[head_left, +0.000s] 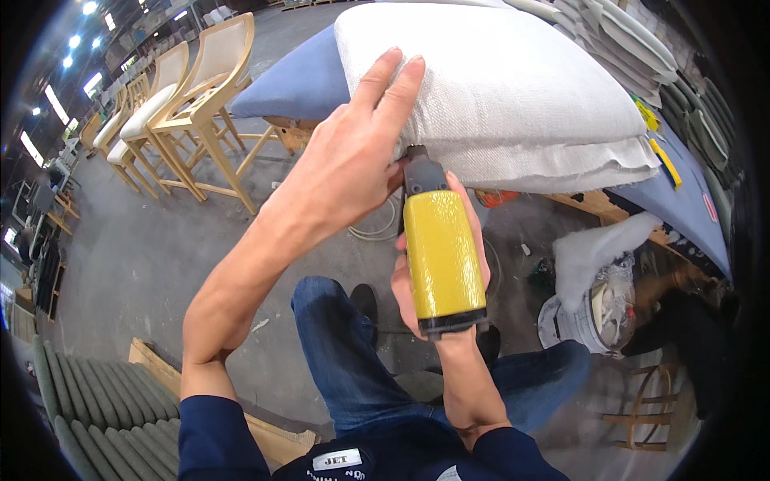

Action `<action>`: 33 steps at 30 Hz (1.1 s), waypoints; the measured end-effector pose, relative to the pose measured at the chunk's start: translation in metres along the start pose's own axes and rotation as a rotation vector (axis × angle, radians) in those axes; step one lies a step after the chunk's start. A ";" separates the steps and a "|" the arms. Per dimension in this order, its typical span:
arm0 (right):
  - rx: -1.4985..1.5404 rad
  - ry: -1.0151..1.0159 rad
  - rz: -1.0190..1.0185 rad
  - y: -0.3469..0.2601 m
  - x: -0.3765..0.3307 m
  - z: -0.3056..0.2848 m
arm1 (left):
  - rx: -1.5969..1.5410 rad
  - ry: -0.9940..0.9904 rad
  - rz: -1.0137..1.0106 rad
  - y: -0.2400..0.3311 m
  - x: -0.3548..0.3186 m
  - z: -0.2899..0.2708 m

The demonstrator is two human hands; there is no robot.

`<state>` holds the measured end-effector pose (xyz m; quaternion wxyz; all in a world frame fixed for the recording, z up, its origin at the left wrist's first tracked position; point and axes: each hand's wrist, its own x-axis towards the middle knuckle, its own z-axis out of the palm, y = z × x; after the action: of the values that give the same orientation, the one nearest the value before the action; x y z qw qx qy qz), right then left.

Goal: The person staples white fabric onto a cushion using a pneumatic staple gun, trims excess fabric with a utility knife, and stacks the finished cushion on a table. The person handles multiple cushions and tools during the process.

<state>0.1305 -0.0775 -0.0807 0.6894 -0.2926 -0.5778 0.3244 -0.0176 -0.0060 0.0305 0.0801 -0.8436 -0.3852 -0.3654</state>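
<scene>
Your right hand (403,295) is wrapped around a stubby hand-held tool with a glossy yellow body and black ends (445,252), whose bulk hides most of your palm. The tool's black nose is at the near left corner of a thick cushion covered in white woven fabric (489,80); whether it touches the cloth, you cannot tell from here. Your left hand (345,156) lays two outstretched, slightly parted fingers on that same corner; its thumb is largely hidden, so you cannot tell whether it pinches the fabric.

The cushion rests on a workbench top covered in blue material (293,84). To its right on the blue lies a slim tool with a yellow handle (666,163), near a small red strip (711,207). Below the bench's right side, a white round bucket (553,322) stands near your right knee, with fluffy white stuffing (597,252) rising above it. A thin pale hose (375,234) loops on the floor beneath your hands. Tall pale-wood chairs with cream backs (200,104) stand beyond your left arm, ribbed grey-green padded panels (112,393) sit at your lower left, and stacked grey upholstered pieces (626,40) crowd the far right
</scene>
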 end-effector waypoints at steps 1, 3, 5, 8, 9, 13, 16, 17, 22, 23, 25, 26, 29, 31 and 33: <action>-0.075 -0.023 -0.069 -0.001 0.001 -0.002 | 0.003 -0.021 -0.007 0.000 0.000 -0.001; -0.107 -0.001 -0.117 -0.001 -0.001 -0.006 | -0.002 -0.032 -0.001 0.002 0.001 -0.002; -0.141 0.057 -0.116 -0.003 -0.002 -0.011 | -0.019 -0.015 0.022 0.002 0.007 -0.004; -0.293 0.097 -0.170 -0.001 0.001 -0.016 | -0.017 -0.041 0.020 0.004 0.009 -0.010; -0.372 0.090 -0.177 -0.003 0.001 -0.019 | -0.014 -0.026 0.048 0.004 0.009 -0.010; -0.253 0.122 -0.064 -0.004 0.001 -0.016 | -0.008 0.029 0.125 0.002 0.007 -0.008; -0.160 0.150 -0.043 -0.001 -0.001 -0.012 | -0.052 0.000 0.066 0.004 0.006 -0.008; -0.179 0.147 -0.039 -0.001 0.000 -0.011 | -0.074 -0.020 0.031 0.005 0.006 -0.009; -0.059 0.119 -0.010 -0.001 0.001 -0.011 | -0.067 -0.013 0.025 0.005 0.005 -0.006; -0.087 0.117 -0.020 0.000 0.001 -0.012 | -0.067 -0.015 0.020 0.005 0.005 -0.006; -0.091 0.111 -0.042 0.001 0.003 -0.011 | -0.081 -0.005 0.020 0.006 0.004 -0.006; -0.072 0.108 -0.055 0.000 0.005 -0.011 | -0.089 0.000 0.020 0.006 0.004 -0.005; -0.057 0.124 -0.060 0.005 0.010 -0.008 | -0.104 0.024 0.034 0.008 0.005 -0.007; -0.075 0.122 -0.068 0.005 0.009 -0.007 | -0.123 0.037 0.028 0.006 0.005 -0.005; -0.111 0.103 -0.100 0.003 0.008 -0.009 | -0.138 0.048 0.020 0.005 0.004 -0.002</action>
<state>0.1401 -0.0699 -0.0798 0.7163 -0.3174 -0.5726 0.2415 -0.0138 -0.0083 0.0355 0.0347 -0.8419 -0.3484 -0.4106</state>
